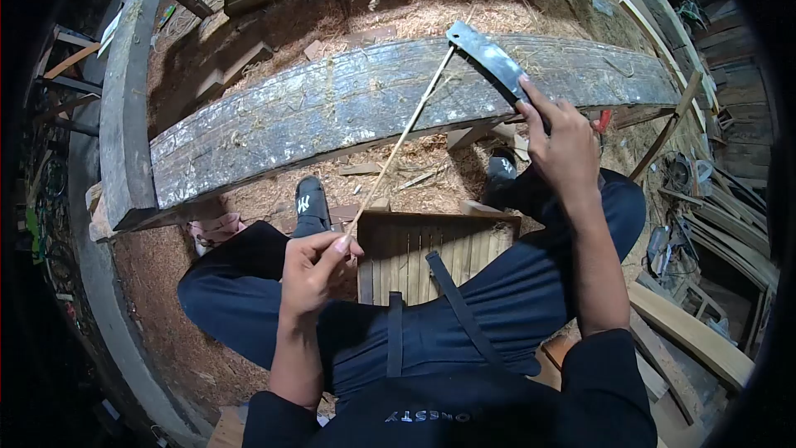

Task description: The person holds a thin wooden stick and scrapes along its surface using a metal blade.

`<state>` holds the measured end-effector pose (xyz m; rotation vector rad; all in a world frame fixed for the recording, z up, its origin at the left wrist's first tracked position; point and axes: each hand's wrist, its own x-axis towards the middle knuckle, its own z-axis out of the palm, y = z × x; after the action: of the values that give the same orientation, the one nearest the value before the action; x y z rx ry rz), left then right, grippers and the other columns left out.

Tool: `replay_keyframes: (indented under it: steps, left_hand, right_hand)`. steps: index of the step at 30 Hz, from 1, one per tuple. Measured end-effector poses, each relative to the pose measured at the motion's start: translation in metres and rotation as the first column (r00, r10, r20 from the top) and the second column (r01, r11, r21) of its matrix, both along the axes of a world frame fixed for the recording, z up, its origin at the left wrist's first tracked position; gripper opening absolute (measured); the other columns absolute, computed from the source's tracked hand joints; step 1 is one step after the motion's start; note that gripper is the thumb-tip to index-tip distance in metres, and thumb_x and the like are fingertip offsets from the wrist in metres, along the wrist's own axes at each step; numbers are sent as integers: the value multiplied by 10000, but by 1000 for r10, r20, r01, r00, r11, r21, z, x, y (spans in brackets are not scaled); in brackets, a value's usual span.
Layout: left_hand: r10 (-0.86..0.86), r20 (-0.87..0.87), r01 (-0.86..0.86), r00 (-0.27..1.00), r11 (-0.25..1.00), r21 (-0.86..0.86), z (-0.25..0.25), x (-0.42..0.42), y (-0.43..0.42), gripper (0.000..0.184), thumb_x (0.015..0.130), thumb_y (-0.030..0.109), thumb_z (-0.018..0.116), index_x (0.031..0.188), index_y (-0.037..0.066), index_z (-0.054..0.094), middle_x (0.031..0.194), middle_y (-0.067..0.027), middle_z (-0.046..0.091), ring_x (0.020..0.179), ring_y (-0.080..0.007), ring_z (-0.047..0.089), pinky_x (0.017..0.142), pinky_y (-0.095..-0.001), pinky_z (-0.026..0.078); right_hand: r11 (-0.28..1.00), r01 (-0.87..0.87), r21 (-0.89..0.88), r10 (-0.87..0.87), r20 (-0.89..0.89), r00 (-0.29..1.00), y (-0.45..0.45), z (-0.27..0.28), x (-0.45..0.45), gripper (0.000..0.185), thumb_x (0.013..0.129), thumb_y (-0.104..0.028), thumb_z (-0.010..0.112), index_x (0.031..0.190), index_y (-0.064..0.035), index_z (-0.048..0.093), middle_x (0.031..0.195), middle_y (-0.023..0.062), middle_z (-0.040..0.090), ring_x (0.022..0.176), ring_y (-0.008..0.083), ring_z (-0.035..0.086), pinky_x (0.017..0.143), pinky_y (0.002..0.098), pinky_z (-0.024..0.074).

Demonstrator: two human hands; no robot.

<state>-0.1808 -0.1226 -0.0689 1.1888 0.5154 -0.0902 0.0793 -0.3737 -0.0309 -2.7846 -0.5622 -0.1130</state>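
Pinched between the thumb and fingers of my left hand (313, 270) is the lower end of a thin, pale wooden strip (404, 134). It slants up and away over the dark, weathered plank (307, 104), and its far end meets the tip of a knife. My right hand (564, 145) grips that broad-bladed knife (489, 56) near its handle, index finger stretched along the blade. A small hole shows near the blade's squared tip. The handle itself is mostly hidden in my palm.
Below the plank, a slatted wooden piece (439, 231) sits between my legs. A thick beam (128, 108) stands at the left end of the plank. Wood shavings (414, 0) cover the ground. Long timber lengths (696, 336) lie at the right.
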Motion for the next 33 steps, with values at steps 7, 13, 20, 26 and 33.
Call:
replay_keyframes:
  steps: [7, 13, 20, 26, 33]
  left_hand:
    - [-2, 12, 2, 1000, 1000, 9, -15, 13, 5, 265, 1039, 184, 582, 980, -45, 702, 560, 85, 412, 468, -5, 317, 453, -221, 229]
    - [-10, 13, 9, 1000, 999, 43, -12, 26, -2, 258, 1038, 173, 568, 1002, -47, 696, 547, 81, 410, 448, -7, 304, 431, -225, 207]
    - [32, 3, -32, 999, 994, -102, -20, 38, -10, 155, 1016, 104, 560, 1005, -34, 630, 615, 42, 468, 484, -37, 379, 446, -247, 270]
    - [54, -66, -57, 996, 998, -36, -34, 33, -14, 129, 952, 53, 561, 856, -20, 606, 625, 10, 531, 515, -62, 436, 470, -265, 327]
    - [-44, 11, 45, 999, 997, -64, -18, 46, -23, 233, 1057, 144, 502, 1002, -17, 661, 579, 59, 455, 496, -27, 364, 468, -235, 276]
  right_hand:
    - [952, -152, 265, 155, 10, 988, 18, -22, -16, 349, 987, -278, 624, 1331, -238, 664, 888, 230, 662, 834, 422, 665, 736, 495, 511]
    - [904, -281, 321, 262, 101, 960, 25, -29, -37, 442, 957, -193, 653, 1393, -257, 617, 771, 138, 604, 662, 321, 633, 616, 427, 515]
    - [749, -598, 285, 627, -18, 778, 42, -30, -97, 536, 901, -207, 706, 1423, -242, 588, 844, 99, 605, 647, 267, 636, 567, 382, 531]
    - [730, -636, 249, 661, -24, 750, 38, -25, -103, 571, 871, -194, 735, 1421, -241, 590, 852, 108, 595, 663, 264, 629, 572, 380, 532]
    - [781, -581, 228, 599, -11, 801, 34, -31, -95, 507, 927, -245, 682, 1425, -254, 585, 771, 96, 532, 607, 256, 587, 537, 383, 504]
